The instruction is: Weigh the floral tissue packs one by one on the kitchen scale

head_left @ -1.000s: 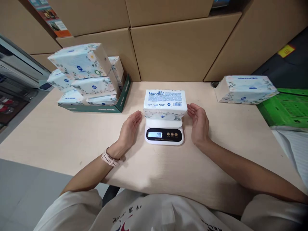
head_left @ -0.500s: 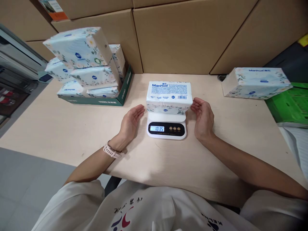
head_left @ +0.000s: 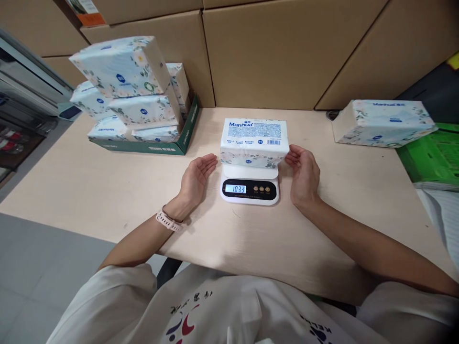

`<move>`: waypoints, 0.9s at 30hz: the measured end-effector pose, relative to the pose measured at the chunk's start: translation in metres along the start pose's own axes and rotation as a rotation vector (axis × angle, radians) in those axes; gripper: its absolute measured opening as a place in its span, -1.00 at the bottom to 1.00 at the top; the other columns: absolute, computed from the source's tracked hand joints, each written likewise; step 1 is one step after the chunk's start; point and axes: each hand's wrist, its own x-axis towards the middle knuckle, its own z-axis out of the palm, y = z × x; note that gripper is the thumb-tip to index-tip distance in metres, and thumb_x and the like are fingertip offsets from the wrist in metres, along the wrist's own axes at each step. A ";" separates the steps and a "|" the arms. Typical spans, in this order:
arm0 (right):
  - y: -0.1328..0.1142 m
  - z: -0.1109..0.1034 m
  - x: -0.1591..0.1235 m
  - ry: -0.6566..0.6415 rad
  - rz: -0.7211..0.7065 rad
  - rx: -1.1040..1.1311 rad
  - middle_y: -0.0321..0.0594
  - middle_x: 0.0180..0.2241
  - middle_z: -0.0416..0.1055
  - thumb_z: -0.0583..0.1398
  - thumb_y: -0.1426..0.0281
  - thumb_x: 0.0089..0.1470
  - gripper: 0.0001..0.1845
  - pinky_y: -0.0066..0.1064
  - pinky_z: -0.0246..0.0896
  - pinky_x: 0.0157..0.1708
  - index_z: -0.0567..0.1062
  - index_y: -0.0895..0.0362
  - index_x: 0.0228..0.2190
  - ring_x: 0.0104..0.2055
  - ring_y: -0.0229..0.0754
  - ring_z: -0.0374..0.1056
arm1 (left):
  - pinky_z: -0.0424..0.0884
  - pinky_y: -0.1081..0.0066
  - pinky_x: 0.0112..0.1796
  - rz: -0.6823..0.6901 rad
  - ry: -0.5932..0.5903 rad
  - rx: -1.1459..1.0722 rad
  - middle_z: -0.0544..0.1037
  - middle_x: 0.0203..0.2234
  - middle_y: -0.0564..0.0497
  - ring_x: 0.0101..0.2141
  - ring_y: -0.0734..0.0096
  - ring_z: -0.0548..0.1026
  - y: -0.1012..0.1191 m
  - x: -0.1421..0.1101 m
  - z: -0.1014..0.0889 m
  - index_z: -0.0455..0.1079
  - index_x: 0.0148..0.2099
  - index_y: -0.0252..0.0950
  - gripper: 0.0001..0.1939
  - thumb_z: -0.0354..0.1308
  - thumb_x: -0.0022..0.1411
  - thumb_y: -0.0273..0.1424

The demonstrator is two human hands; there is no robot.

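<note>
A white tissue pack (head_left: 254, 141) printed with blue "Manhua" lettering rests on a small white kitchen scale (head_left: 250, 187), whose lit display reads 103.3. My left hand (head_left: 195, 178) lies on the table just left of the scale, palm turned toward the pack, fingers loosely stretched, holding nothing. My right hand (head_left: 304, 175) rests on its edge just right of the pack, fingers spread and close to its corner, not gripping it. A pale watch band (head_left: 168, 221) circles my left wrist.
A green tray (head_left: 179, 149) at the back left holds several stacked tissue packs (head_left: 124, 71). Another tissue pack (head_left: 382, 122) lies at the far right beside green material (head_left: 430, 155). Cardboard boxes (head_left: 265, 52) line the back of the light wooden table (head_left: 107, 191).
The scale reading went from 0.0 to about 103. Both hands stayed beside the pack, barely shifting; the camera view tilted slightly.
</note>
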 end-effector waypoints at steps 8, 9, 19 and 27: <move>-0.001 -0.001 -0.001 -0.006 -0.011 -0.010 -0.19 0.01 0.63 0.11 -0.05 0.39 -0.53 -0.04 0.43 0.32 0.60 -0.01 -0.02 0.15 -0.10 0.56 | 0.28 0.05 0.43 0.009 -0.001 0.017 0.68 0.07 -0.24 0.22 0.08 0.58 0.000 0.000 0.001 0.59 -0.05 -0.32 -0.63 0.13 0.32 -0.17; -0.001 -0.001 -0.001 -0.006 -0.013 -0.009 -0.19 0.01 0.63 0.11 -0.05 0.39 -0.54 -0.04 0.43 0.32 0.60 -0.01 -0.02 0.14 -0.10 0.56 | 0.28 0.05 0.43 0.008 0.000 0.018 0.68 0.07 -0.24 0.22 0.08 0.58 0.000 0.000 0.001 0.59 -0.05 -0.32 -0.63 0.13 0.32 -0.17; -0.003 0.000 -0.001 -0.007 -0.012 -0.018 -0.18 0.00 0.62 0.11 -0.04 0.39 -0.54 -0.04 0.44 0.31 0.59 0.00 -0.03 0.13 -0.11 0.56 | 0.30 0.05 0.43 0.011 -0.007 0.003 0.69 0.05 -0.23 0.20 0.08 0.59 -0.001 0.001 -0.001 0.60 -0.06 -0.32 -0.64 0.15 0.31 -0.18; -0.002 0.001 -0.001 -0.010 -0.013 -0.009 -0.19 0.00 0.64 0.12 -0.06 0.38 -0.55 0.01 0.43 0.32 0.60 -0.02 -0.06 0.12 -0.09 0.56 | 0.29 0.02 0.43 0.021 -0.011 0.020 0.68 0.06 -0.24 0.22 0.05 0.58 -0.003 0.002 -0.001 0.60 -0.07 -0.31 -0.63 0.15 0.30 -0.16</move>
